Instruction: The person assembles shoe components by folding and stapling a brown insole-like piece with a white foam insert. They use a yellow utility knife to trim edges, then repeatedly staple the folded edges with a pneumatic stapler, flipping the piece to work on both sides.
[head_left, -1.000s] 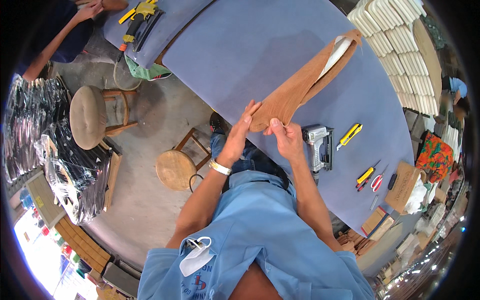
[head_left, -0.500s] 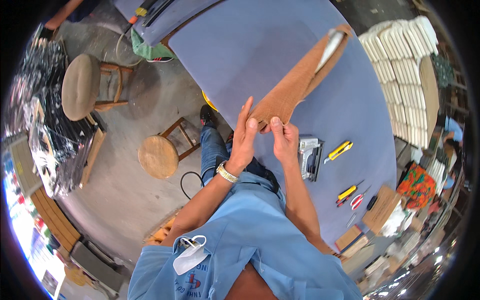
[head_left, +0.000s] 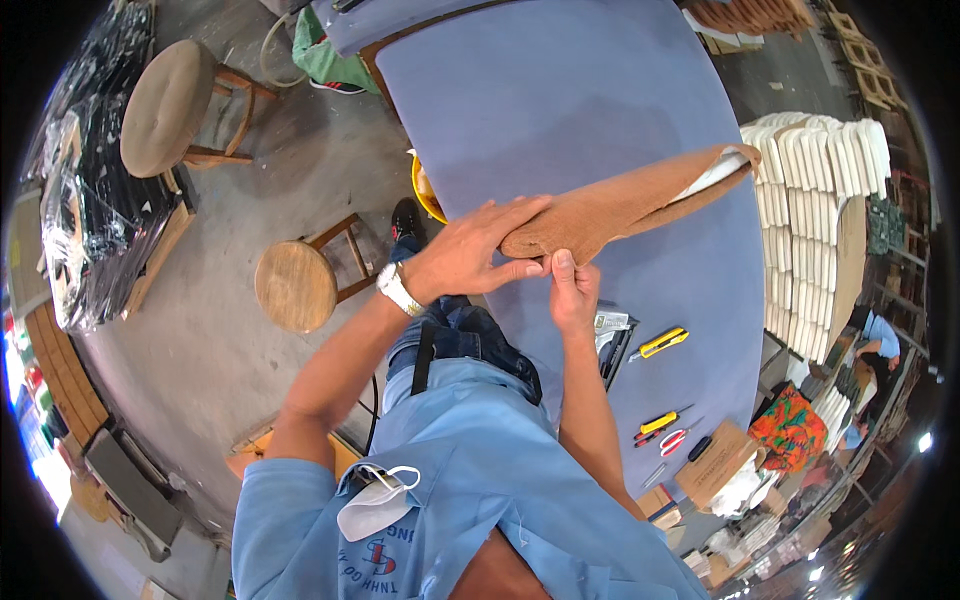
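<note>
A long, padded piece covered in brown fabric (head_left: 620,205) is held over the blue-grey table (head_left: 560,110). Its rounded end is towards me, and white material shows through a gap at the far end. My left hand (head_left: 465,250) spans the rounded end, fingers stretched along its far edge and thumb at the near edge. Thumb and fingers of my right hand (head_left: 572,290) pinch the fabric edge at the near corner. On the table right of my right forearm lie a staple gun (head_left: 610,330), partly hidden, and a yellow utility knife (head_left: 660,342).
Nearer on the table are a yellow-handled tool (head_left: 660,420) and red-handled scissors (head_left: 673,440). White padded pieces (head_left: 800,240) stand stacked beyond the right edge, near a cardboard box (head_left: 718,462). At left are a wooden stool (head_left: 295,285), a cushioned stool (head_left: 165,105) and plastic-wrapped goods (head_left: 95,220).
The brown piece has swung so its far end points more to the right. My left hand has turned from an upright hold to lying across the rounded end; my right hand still pinches the edge.
</note>
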